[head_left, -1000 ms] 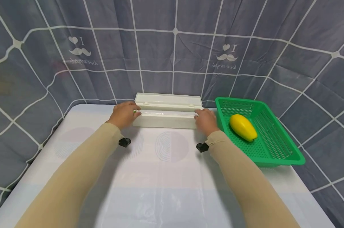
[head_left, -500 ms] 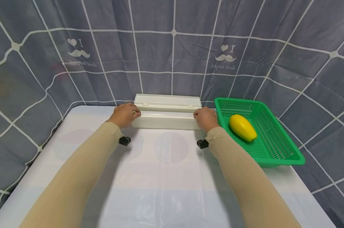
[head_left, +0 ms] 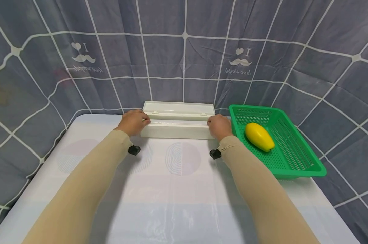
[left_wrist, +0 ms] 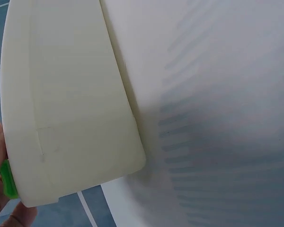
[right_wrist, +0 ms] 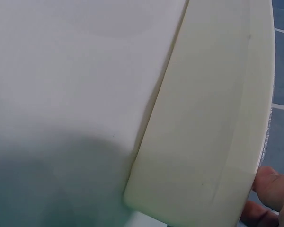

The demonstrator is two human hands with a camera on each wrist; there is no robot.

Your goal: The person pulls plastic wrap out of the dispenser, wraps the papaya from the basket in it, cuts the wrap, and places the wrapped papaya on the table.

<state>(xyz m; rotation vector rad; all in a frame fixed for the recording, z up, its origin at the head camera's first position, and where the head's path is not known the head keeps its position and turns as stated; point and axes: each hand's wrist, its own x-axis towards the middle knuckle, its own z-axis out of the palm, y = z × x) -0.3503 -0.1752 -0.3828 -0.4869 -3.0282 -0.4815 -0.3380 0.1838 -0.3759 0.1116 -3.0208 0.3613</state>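
Note:
A long white cling film dispenser (head_left: 177,130) stands at the back of the table, its hinged lid (head_left: 179,108) raised behind it. A shiny strip of clear cling film (head_left: 179,122) runs along its top edge between the two hands. My left hand (head_left: 131,122) has thumb and fingers curled together at the left end, around a small green slider (left_wrist: 8,180). At the right end my right hand (head_left: 219,126) pinches thumb against finger at the film's edge. Whether the left fingertips grip film or slider I cannot tell.
A green plastic basket (head_left: 296,169) stands right of the right hand with a yellow papaya-shaped fruit (head_left: 259,137) in it. A patterned white cloth (head_left: 180,189) covers the table. Grey curtain (head_left: 202,57) hangs close behind the dispenser and at both sides.
My right hand, blurred and looser a second ago, has settled into a pinch at the dispenser's right end. The left fingertips have closed, covering the green slider in the head view.

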